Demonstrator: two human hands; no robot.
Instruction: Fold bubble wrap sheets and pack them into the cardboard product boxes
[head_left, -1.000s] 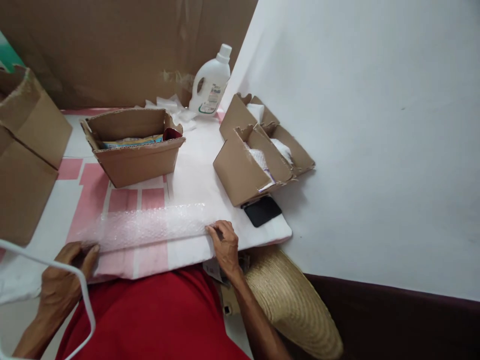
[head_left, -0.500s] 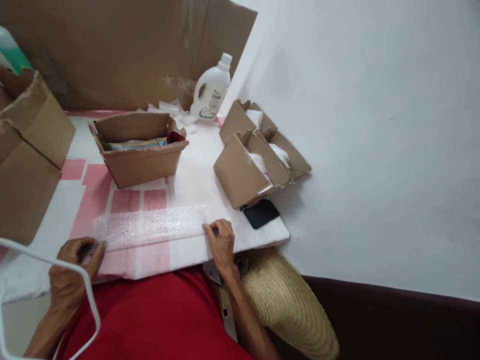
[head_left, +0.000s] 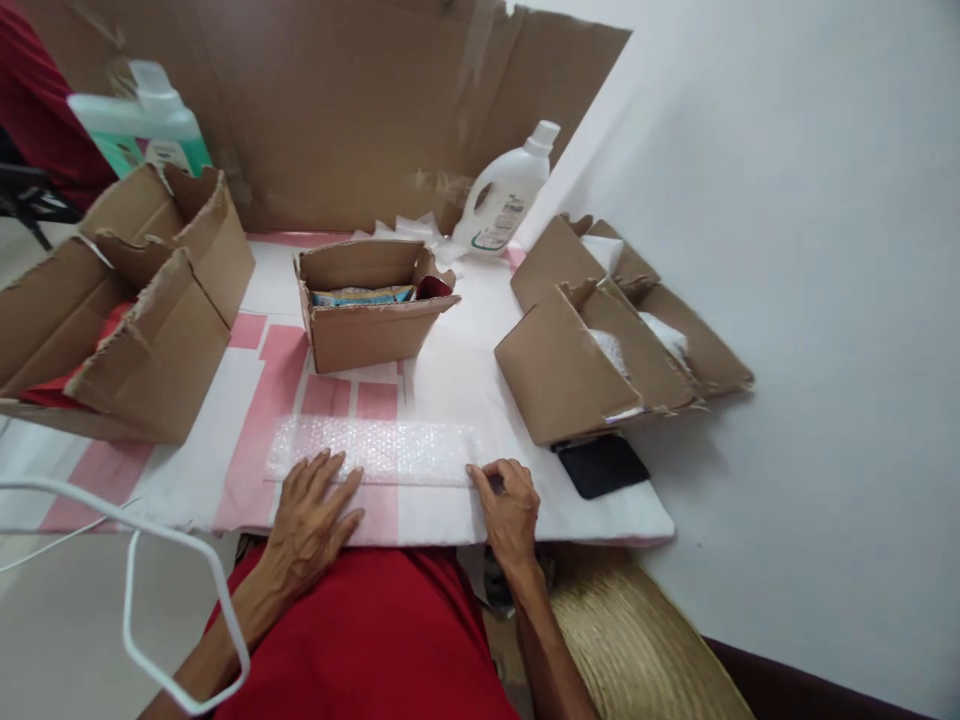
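Observation:
A strip of clear bubble wrap (head_left: 382, 448) lies flat on the pink and white board (head_left: 247, 400) in front of me. My left hand (head_left: 311, 515) rests palm down with spread fingers on the strip's near left part. My right hand (head_left: 510, 500) has its fingers curled and pinches the strip's right end at the board's near edge.
A small open carton (head_left: 367, 320) with packets stands behind the strip. Torn cartons (head_left: 600, 350) and a black phone (head_left: 600, 465) lie right; larger cartons (head_left: 142, 310) left. A white bottle (head_left: 504, 195) and a green-capped bottle (head_left: 142, 120) stand by the cardboard backdrop. A straw hat (head_left: 637, 650) lies below.
My left hand let go of the strip's left end and moved right, flat onto the wrap. The camera view swung left, showing the cartons and green bottle.

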